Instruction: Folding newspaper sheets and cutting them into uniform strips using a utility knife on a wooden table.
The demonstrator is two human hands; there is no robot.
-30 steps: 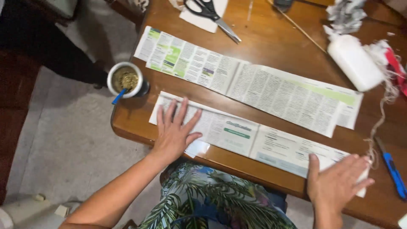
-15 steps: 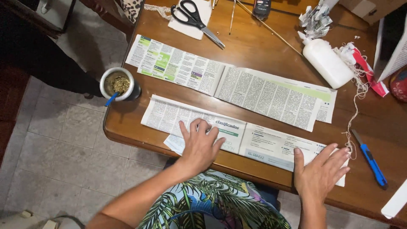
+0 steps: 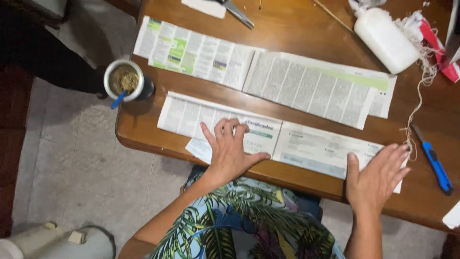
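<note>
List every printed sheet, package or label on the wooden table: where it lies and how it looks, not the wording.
Near newspaper strip: long, along the table's near edge, grey print, green patch, under left hand and right hand.
Far newspaper strip: long, behind the first, grey columns, green blocks.
White plastic bottle: lying at the far right, no label visible.

newspaper strips (image 3: 268,72) on wooden table (image 3: 297,24)

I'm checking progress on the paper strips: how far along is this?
Done: a long newspaper strip lies flat farther up the table. In hand: the left hand and right hand press flat on the nearer strip. Left: the glue bottle, string and blue cutter lie untouched.
</note>
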